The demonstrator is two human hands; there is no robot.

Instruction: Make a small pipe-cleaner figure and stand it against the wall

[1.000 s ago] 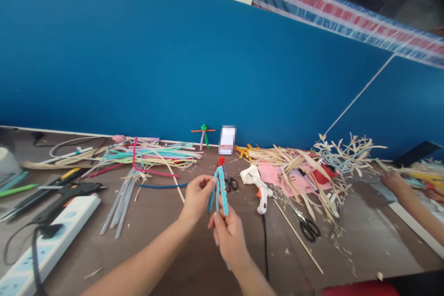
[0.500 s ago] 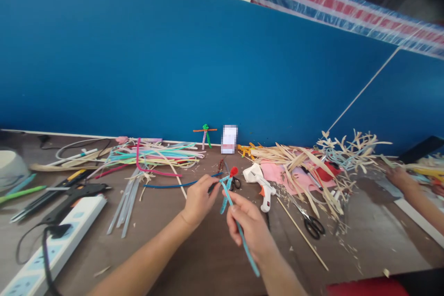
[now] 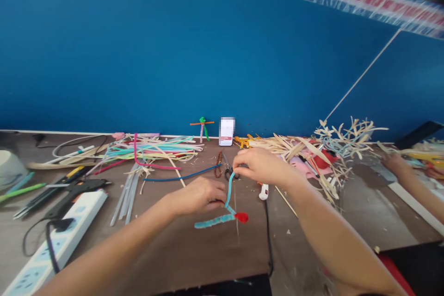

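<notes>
Right hand [image 3: 262,166] pinches blue pipe-cleaner figure [image 3: 212,222] by its upright strand | left hand [image 3: 197,196] rests over its middle, grip hidden | figure low over brown bench [image 3: 208,259], contact unclear | scissors [image 3: 229,175] partly hidden behind right hand

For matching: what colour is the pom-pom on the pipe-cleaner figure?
The pom-pom on the pipe-cleaner figure is red, best seen in the head view.

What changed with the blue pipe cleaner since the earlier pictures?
The blue pipe cleaner figure came down from the air and now lies on the table, red pompom toward the right. The left hand rests on it; the right hand pinches its upward strand. The small standing figure stayed.
</notes>
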